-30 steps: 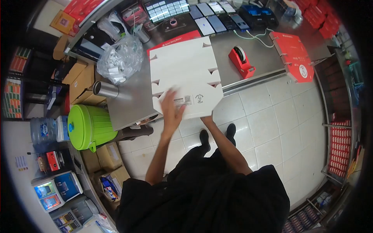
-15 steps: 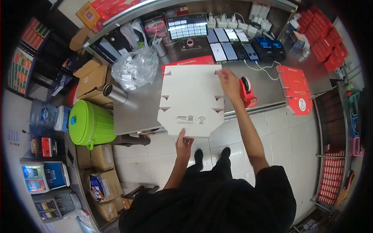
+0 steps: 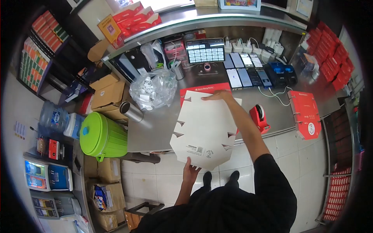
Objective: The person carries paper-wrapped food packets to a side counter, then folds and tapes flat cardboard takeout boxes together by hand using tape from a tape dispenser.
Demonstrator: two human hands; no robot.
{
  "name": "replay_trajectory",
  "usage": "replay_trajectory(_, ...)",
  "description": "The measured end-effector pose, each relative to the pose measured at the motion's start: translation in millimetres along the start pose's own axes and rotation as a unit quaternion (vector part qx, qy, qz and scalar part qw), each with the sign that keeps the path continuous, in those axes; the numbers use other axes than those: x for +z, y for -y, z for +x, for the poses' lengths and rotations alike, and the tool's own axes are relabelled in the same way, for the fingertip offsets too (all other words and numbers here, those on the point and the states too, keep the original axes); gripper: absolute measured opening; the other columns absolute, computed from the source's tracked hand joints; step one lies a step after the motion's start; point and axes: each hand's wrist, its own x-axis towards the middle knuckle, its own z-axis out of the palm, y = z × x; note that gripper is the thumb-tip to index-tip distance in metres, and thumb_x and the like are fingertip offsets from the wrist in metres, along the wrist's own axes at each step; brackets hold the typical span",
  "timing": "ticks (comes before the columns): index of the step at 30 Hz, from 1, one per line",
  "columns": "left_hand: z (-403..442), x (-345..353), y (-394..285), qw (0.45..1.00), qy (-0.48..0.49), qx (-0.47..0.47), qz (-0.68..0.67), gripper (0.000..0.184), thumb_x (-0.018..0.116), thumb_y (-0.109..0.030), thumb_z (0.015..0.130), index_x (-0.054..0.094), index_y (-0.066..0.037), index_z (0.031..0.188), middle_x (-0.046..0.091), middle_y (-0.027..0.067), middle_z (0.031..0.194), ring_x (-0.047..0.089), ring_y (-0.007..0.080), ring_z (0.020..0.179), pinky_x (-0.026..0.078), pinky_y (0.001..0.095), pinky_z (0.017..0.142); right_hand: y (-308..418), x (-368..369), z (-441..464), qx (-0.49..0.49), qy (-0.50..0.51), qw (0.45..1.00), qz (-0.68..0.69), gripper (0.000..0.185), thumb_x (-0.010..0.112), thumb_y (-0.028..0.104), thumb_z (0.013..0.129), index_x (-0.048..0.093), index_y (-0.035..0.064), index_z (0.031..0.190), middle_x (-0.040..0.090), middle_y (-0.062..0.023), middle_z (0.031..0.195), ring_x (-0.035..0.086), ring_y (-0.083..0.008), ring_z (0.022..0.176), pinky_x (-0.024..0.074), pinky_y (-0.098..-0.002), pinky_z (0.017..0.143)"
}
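Observation:
A flat cardboard box blank [image 3: 204,128], its pale printed face up and notches along both sides, tilts over the counter's front edge. My left hand [image 3: 190,173] grips its near edge, thumb on top and fingers underneath. At the far edge, my right hand [image 3: 220,96] is closed on the board, its thumb lying on the pale face; the other fingers are partly hidden. Another red box blank [image 3: 190,89] lies flat on the counter behind it. To the right of my right forearm stands a red tape dispenser [image 3: 259,118].
The steel counter [image 3: 149,136] carries several phones [image 3: 244,77], a tablet [image 3: 205,50], a plastic bag [image 3: 153,91], a metal tumbler [image 3: 131,111] and a red box blank [image 3: 305,112] at the right. A green bin [image 3: 103,136] stands left, cardboard boxes [image 3: 108,171] below.
My right hand has moved from the board's far right corner leftward along its far edge. The board has turned and tilted slightly. The view has shifted, so everything sits lower and farther right.

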Motion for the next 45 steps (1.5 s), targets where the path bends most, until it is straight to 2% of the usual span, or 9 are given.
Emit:
replay_trajectory(6, -23.7, -30.2, -77.5, 0.977, -0.04, 0.02, 0.206, 0.05, 0.055, -0.041, 0.08, 0.05, -0.001, 0.11, 0.057, 0.0089, 0.1, 0.056, 0.0194, 0.088, 0.046, 0.0355, 0.071, -42.1, 1.9, -125.5, -0.053, 0.089, 0.952, 0.289, 0.083, 0.06, 0.062, 0.064, 0.045, 0.0028, 0.121, 0.049, -0.0146, 0.118, 0.049, -0.0219, 0.105, 0.0384, -0.0315, 0.088)
replay_trajectory(14, 77.2, 145.9, -258.7, 0.694, 0.131, 0.002, 0.708, 0.054, 0.064, -0.042, 0.071, 0.058, 0.002, 0.101, 0.062, 0.009, 0.087, 0.057, 0.0144, 0.076, 0.044, 0.0272, 0.067, -47.4, 169.0, -264.3, 0.04, -0.043, 0.522, 0.851, 0.044, 0.053, 0.023, 0.084, 0.04, 0.0014, 0.12, 0.05, -0.0114, 0.113, 0.048, -0.0228, 0.104, 0.0397, -0.0343, 0.089)
replay_trajectory(17, 123.2, 196.6, -250.4, 0.601, 0.115, 0.286, 0.738, 0.065, 0.062, -0.043, 0.074, 0.044, 0.001, 0.119, 0.059, 0.0144, 0.098, 0.054, 0.0195, 0.092, 0.042, 0.0294, 0.08, -23.4, 210.3, -245.8, 0.017, -0.088, 0.427, 0.9, 0.046, 0.055, 0.029, 0.083, 0.043, 0.0021, 0.117, 0.052, -0.0092, 0.112, 0.049, -0.0197, 0.105, 0.0392, -0.0338, 0.09)
replay_trajectory(20, 102.2, 228.2, -208.6, 0.722, 0.183, 0.443, 0.499, 0.063, 0.06, -0.035, 0.079, 0.034, -0.001, 0.126, 0.054, 0.0142, 0.108, 0.05, 0.0192, 0.101, 0.04, 0.03, 0.086, -7.2, 257.0, -203.5, -0.057, -0.189, 0.483, 0.853, 0.046, 0.056, 0.015, 0.082, 0.036, 0.0053, 0.122, 0.043, -0.0087, 0.119, 0.043, -0.0202, 0.109, 0.0376, -0.0333, 0.09)
replay_trajectory(25, 21.4, 184.7, -136.5, 0.82, 0.241, 0.229, 0.466, 0.046, 0.049, -0.026, 0.087, 0.037, -0.002, 0.124, 0.051, 0.0108, 0.115, 0.049, 0.0181, 0.102, 0.039, 0.0312, 0.087, 34.7, 224.3, -202.2, -0.032, -0.242, 0.341, 0.908, 0.054, 0.056, 0.016, 0.083, 0.026, 0.0074, 0.127, 0.038, -0.0072, 0.122, 0.04, -0.0202, 0.111, 0.0372, -0.0336, 0.09)
replay_trajectory(29, -8.1, 150.6, -81.1, 0.844, 0.249, 0.079, 0.469, 0.042, 0.038, -0.032, 0.091, 0.039, -0.004, 0.122, 0.052, 0.0111, 0.114, 0.051, 0.0191, 0.101, 0.039, 0.0319, 0.087, 27.2, 226.0, -214.7, 0.053, -0.19, 0.414, 0.889, 0.058, 0.06, 0.024, 0.08, 0.027, 0.0068, 0.125, 0.038, -0.0067, 0.122, 0.039, -0.0177, 0.111, 0.0399, -0.0327, 0.086)
replay_trajectory(32, -29.1, 150.6, -39.7, 0.866, 0.281, 0.002, 0.415, 0.043, 0.036, -0.035, 0.091, 0.04, -0.004, 0.121, 0.053, 0.0111, 0.111, 0.052, 0.0188, 0.099, 0.041, 0.0318, 0.085, -23.2, 269.4, -223.3, 0.029, -0.126, 0.606, 0.785, 0.055, 0.058, 0.031, 0.08, 0.032, 0.0077, 0.122, 0.044, -0.005, 0.114, 0.046, -0.0154, 0.101, 0.0416, -0.0314, 0.081)
replay_trajectory(41, 42.1, 210.3, 160.2, 0.904, 0.309, -0.092, 0.282, 0.049, 0.035, -0.043, 0.09, 0.041, -0.003, 0.118, 0.051, 0.0109, 0.111, 0.05, 0.021, 0.101, 0.041, 0.0345, 0.085, -262.2, 157.9, -191.2, 0.037, -0.501, 0.79, 0.352, 0.032, 0.054, 0.034, 0.081, 0.061, 0.0042, 0.091, 0.059, -0.0114, 0.08, 0.055, -0.0234, 0.081, 0.0424, -0.0322, 0.071)
replay_trajectory(45, 115.4, 231.3, 224.5, 0.966, 0.191, -0.133, 0.117, 0.049, 0.034, -0.046, 0.089, 0.045, -0.007, 0.115, 0.047, 0.0075, 0.116, 0.042, 0.0235, 0.108, 0.037, 0.0413, 0.089, -283.7, 117.6, -145.6, 0.045, -0.326, 0.909, 0.255, 0.035, 0.058, 0.036, 0.078, 0.063, 0.0045, 0.092, 0.058, -0.0128, 0.095, 0.052, -0.0255, 0.095, 0.0413, -0.0329, 0.08)
